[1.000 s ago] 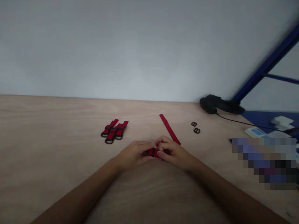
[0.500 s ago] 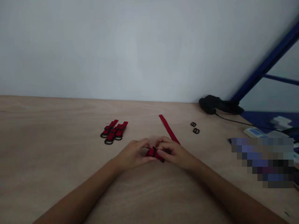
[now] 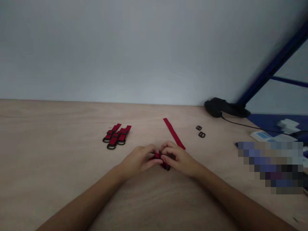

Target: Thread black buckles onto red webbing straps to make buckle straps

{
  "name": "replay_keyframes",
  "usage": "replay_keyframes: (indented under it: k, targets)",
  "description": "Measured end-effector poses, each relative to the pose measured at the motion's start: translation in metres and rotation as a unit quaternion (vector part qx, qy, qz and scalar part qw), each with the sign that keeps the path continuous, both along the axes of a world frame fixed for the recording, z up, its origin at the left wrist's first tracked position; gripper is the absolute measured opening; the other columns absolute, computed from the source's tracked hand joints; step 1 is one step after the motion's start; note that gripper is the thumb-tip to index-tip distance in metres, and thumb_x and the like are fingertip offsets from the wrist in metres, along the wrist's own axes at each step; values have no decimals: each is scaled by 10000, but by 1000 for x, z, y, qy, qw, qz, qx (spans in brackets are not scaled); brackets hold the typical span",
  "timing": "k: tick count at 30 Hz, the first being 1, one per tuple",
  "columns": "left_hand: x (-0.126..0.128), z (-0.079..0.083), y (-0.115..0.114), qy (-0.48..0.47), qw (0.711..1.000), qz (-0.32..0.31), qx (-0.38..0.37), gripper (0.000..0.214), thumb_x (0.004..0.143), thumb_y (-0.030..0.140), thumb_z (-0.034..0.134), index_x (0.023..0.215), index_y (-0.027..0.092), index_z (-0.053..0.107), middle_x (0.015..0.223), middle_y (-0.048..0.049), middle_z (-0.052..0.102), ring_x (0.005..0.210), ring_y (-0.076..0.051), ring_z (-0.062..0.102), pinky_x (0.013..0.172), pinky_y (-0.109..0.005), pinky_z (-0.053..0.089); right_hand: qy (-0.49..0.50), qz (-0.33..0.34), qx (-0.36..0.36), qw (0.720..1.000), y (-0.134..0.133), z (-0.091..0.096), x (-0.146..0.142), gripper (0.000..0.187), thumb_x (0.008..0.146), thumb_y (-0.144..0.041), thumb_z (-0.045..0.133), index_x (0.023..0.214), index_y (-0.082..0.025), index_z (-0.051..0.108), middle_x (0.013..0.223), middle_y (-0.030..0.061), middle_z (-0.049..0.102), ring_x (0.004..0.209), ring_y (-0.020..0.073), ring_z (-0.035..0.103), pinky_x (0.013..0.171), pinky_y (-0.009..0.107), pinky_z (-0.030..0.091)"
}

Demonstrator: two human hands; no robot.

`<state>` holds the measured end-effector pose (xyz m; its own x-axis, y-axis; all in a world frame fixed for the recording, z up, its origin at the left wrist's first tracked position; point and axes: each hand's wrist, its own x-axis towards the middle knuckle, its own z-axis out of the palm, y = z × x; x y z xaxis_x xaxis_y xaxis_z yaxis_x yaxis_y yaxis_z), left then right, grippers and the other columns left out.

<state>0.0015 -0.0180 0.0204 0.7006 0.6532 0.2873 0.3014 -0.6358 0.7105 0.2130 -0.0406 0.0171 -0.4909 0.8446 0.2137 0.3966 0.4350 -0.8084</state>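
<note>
The left hand (image 3: 139, 160) and right hand (image 3: 179, 159) both pinch a short red strap (image 3: 165, 166) between them, above the bench (image 3: 48, 128) near its front. A longer red strap (image 3: 173, 132) lies just beyond, nearer the right hand, running back and slightly left.

1. Strap piece (image 3: 159, 156) between left hand (image 3: 139, 160) and right hand (image 3: 180, 159), at front of desk (image 3: 60, 128)
2. Loose strap (image 3: 173, 132) just behind right hand
3. Grouped D-ring straps (image 3: 116, 136) behind and left of left hand
4. Two buckles (image 3: 200, 131) right of loose strap
5. Bundle (image 3: 218, 107) with cable (image 3: 250, 125) at rear desk edge, farther right
</note>
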Motion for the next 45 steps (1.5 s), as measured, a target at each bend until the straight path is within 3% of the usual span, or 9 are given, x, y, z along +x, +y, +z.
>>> replay_keyframes:
  k: [5,13,17,20,26,31,35,40,45]
  targets:
    - [0,1,0,17,999,-10,34,184,885,350,599,959,183,613,939,-34,703,827,-152,660,768,-244,505,51,-8,-43,998,0,-1,-2,190,905,-312,546,781,-188,619,952,49,534,925,182,538,869,320,427]
    - [-4,3,2,4,995,-58,81,209,931,266,522,1096,198,632,1138,-69,688,1036,-178,653,918,-279,512,65,-15,-37,997,4,-1,3,284,935,-366,482,731,-184,561,933,53,517,906,181,524,855,325,420]
    - [-5,-3,6,-30,989,-59,135,233,935,211,501,1113,189,649,1273,-100,623,1160,-188,600,981,-308,499,54,-20,-25,998,2,0,3,237,941,-330,462,773,-189,552,926,56,538,891,182,523,829,324,432]
    - [-5,-8,9,-48,986,-35,154,203,925,207,520,1060,189,671,1222,-102,652,1102,-184,634,942,-307,527,37,-25,-17,999,0,-2,3,125,872,-313,584,882,-190,570,933,50,565,876,185,527,814,321,446]
    - [-6,-7,9,-31,987,-23,155,172,924,215,524,985,179,681,1137,-111,658,1025,-180,642,869,-285,536,45,-63,-45,996,2,-9,3,287,802,-284,680,1066,-199,605,1038,61,629,964,206,585,877,345,460]
    - [-4,-6,5,8,987,-16,160,168,911,163,516,983,171,667,1023,-94,607,913,-160,609,770,-246,513,66,-66,-67,993,3,-11,3,289,775,-244,692,1055,-185,656,1033,68,651,969,207,613,894,347,467]
    - [-3,-8,5,-22,979,-25,199,163,892,113,512,978,152,645,1013,-97,599,895,-152,598,743,-233,507,66,-74,-94,991,3,-12,2,344,747,-272,724,1077,-190,667,1022,56,669,910,198,625,837,336,491]
    - [-3,-6,5,-48,977,-7,207,146,877,107,531,955,146,649,998,-106,605,899,-157,603,741,-238,514,20,-43,-35,998,2,-5,3,226,806,-280,678,1015,-201,706,964,57,677,867,196,614,792,326,487]
    - [-4,-3,3,-50,981,-43,182,164,905,136,515,976,143,662,1052,-119,612,936,-164,606,788,-250,517,-8,-26,43,999,1,1,4,227,802,-246,689,1025,-202,700,911,61,665,884,208,592,814,341,466]
